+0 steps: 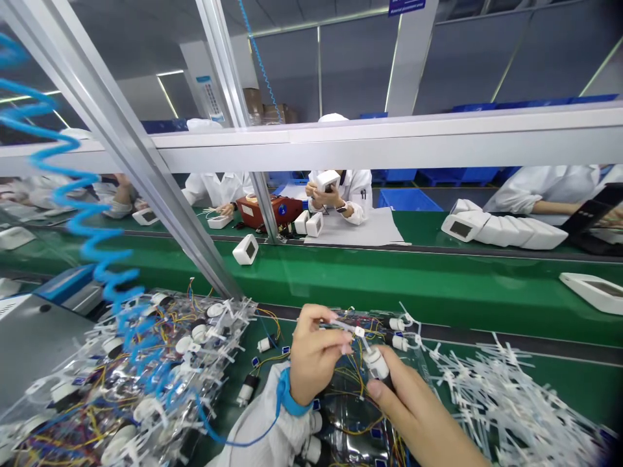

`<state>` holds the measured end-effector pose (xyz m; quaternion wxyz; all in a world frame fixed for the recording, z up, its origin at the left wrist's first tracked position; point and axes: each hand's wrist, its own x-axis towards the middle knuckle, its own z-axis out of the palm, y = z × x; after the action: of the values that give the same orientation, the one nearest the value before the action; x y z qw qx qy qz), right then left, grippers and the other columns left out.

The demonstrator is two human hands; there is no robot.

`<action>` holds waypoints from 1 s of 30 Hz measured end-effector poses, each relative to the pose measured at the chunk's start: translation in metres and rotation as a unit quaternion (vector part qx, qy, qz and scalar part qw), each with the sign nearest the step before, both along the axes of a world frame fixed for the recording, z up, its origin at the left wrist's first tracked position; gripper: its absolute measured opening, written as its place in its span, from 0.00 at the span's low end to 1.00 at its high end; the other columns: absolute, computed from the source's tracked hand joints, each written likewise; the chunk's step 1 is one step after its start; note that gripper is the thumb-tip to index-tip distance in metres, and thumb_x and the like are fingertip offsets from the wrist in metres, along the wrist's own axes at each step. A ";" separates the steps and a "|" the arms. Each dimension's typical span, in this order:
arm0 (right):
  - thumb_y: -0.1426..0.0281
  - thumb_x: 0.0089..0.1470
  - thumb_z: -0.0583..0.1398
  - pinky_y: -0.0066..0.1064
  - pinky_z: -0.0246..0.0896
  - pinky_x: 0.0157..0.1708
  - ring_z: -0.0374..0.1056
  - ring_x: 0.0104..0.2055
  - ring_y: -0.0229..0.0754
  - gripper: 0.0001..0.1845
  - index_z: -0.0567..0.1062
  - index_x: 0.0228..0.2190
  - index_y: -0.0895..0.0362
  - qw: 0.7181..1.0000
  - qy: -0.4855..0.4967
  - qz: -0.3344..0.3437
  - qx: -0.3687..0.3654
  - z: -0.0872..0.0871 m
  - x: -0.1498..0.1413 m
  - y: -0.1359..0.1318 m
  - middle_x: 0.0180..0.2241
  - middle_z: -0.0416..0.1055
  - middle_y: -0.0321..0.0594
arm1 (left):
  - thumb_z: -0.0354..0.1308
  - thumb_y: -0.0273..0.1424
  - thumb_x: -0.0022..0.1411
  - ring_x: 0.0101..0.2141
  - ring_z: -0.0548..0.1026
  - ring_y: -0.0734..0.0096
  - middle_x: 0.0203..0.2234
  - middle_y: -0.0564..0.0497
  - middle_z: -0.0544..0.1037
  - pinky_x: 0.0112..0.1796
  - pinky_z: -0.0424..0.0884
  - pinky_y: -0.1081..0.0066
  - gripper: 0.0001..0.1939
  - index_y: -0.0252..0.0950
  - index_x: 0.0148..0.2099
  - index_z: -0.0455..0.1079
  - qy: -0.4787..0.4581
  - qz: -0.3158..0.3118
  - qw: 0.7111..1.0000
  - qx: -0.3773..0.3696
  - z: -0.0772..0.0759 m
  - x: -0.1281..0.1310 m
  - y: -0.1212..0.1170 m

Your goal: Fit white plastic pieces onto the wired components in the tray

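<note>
My right hand point(413, 402) grips a small motor point(376, 364) with a white top and a dark body, its white end tilted up to the left. A white cable tie point(359, 331) runs from the motor's white end to my left hand point(314, 353), whose thumb and fingers pinch its tail. Whether the tie loops fully round the motor is hard to see. A blue band point(291, 392) with a coiled cord sits on my left wrist. Below the hands lie more motors with coloured wires and a clear plastic bag point(353, 415).
A heap of white cable ties point(511, 402) lies right; wired motors in plastic point(131, 370) pile up left. A blue coiled cord point(92, 214) hangs at left, near a metal post point(146, 162). Beyond runs a green conveyor point(389, 272) with white devices; a co-worker point(357, 188) handles one.
</note>
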<state>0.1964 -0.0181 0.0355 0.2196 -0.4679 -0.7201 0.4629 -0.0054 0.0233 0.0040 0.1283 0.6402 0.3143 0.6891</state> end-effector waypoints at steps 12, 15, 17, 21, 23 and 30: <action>0.58 0.70 0.53 0.38 0.61 0.48 0.68 0.48 0.50 0.12 0.67 0.49 0.50 1.000 0.016 0.013 0.018 0.003 0.002 0.001 0.46 0.72 0.39 | 0.63 0.29 0.68 0.43 0.73 0.66 0.42 0.48 0.76 0.44 0.72 0.62 0.03 0.40 0.43 0.77 0.180 -0.100 0.976 0.074 0.011 -0.003 0.003; 0.57 0.70 0.54 0.37 0.61 0.47 0.68 0.48 0.50 0.13 0.67 0.50 0.50 1.000 0.022 0.009 0.014 0.004 0.004 0.001 0.46 0.72 0.40 | 0.63 0.29 0.68 0.42 0.72 0.66 0.42 0.48 0.74 0.43 0.71 0.62 0.02 0.40 0.41 0.77 0.181 -0.098 0.977 0.063 0.011 -0.002 0.002; 0.57 0.70 0.54 0.36 0.61 0.47 0.68 0.48 0.50 0.14 0.67 0.51 0.49 1.000 0.026 0.007 0.015 0.004 0.005 0.001 0.46 0.72 0.39 | 0.61 0.29 0.69 0.43 0.72 0.66 0.41 0.48 0.74 0.43 0.71 0.62 0.04 0.41 0.41 0.77 0.184 -0.098 0.976 0.060 0.010 -0.002 0.002; 0.57 0.70 0.54 0.36 0.61 0.47 0.68 0.49 0.49 0.13 0.67 0.51 0.49 0.999 0.026 0.008 0.016 0.005 0.005 0.001 0.47 0.72 0.39 | 0.60 0.30 0.70 0.43 0.72 0.65 0.42 0.49 0.73 0.44 0.70 0.61 0.05 0.41 0.41 0.77 0.184 -0.105 0.976 0.056 0.010 -0.002 0.002; 0.58 0.70 0.54 0.36 0.62 0.47 0.68 0.49 0.49 0.13 0.67 0.50 0.49 1.000 0.025 0.007 0.015 0.005 0.005 0.002 0.47 0.72 0.38 | 0.60 0.29 0.70 0.43 0.71 0.65 0.42 0.49 0.72 0.44 0.69 0.62 0.04 0.41 0.41 0.77 0.179 -0.111 0.976 0.054 0.010 -0.001 0.002; 0.57 0.69 0.54 0.37 0.63 0.48 0.69 0.49 0.50 0.14 0.68 0.50 0.49 1.000 0.012 0.006 0.015 0.005 0.006 0.001 0.47 0.73 0.40 | 0.61 0.28 0.69 0.44 0.70 0.65 0.44 0.49 0.71 0.46 0.68 0.61 0.04 0.41 0.43 0.76 0.170 -0.132 0.976 0.043 0.006 0.001 -0.001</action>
<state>0.2020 -0.0174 0.0406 0.2324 -0.4548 -0.7269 0.4592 -0.0048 0.0223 0.0096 0.1351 0.7890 0.2136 0.5600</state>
